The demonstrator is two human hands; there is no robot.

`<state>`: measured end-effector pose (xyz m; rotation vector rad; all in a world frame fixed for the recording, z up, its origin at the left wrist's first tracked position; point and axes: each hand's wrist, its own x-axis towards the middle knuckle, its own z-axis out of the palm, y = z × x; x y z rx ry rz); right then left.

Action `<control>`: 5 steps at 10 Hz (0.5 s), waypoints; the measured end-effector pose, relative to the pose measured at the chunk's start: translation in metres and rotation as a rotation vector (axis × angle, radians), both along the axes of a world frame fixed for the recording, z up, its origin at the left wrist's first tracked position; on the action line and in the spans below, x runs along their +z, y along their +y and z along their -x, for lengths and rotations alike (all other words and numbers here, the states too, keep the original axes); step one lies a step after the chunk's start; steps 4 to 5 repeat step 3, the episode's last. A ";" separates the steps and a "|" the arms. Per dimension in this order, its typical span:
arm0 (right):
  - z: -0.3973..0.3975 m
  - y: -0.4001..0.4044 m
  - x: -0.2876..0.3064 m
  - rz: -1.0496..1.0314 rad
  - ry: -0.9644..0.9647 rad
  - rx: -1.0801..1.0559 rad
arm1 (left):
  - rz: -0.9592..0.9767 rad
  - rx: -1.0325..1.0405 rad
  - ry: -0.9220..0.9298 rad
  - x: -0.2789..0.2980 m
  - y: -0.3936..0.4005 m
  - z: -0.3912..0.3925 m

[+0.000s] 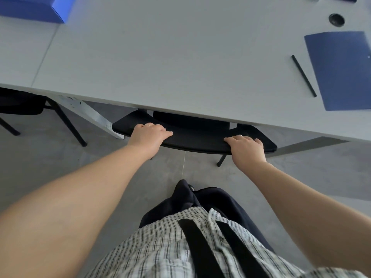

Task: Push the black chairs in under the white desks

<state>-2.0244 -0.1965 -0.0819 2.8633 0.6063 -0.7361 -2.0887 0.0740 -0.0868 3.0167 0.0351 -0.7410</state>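
Observation:
A black chair point(196, 137) stands right in front of me, its seat hidden under the white desk point(160, 63) and only its curved backrest showing past the desk's front edge. My left hand point(149, 135) grips the left part of the backrest's top, fingers wrapped over it. My right hand point(246, 148) grips the right part the same way. A second black chair point(18, 103) sits at the far left, mostly tucked under the neighbouring desk point(20, 51).
On the desk at right lie a dark blue folder point(341, 69) and a thin black stick point(304, 76), with a round cable hole point(336, 19) behind. A blue box point(36, 8) stands at the back left. Grey floor point(50, 167) lies around my legs.

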 end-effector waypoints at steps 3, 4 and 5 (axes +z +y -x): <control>-0.004 0.001 0.001 0.003 0.035 0.004 | 0.024 -0.039 -0.017 0.001 0.002 0.000; -0.004 0.001 0.001 0.003 0.035 0.004 | 0.024 -0.039 -0.017 0.001 0.002 0.000; -0.004 0.001 0.001 0.003 0.035 0.004 | 0.024 -0.039 -0.017 0.001 0.002 0.000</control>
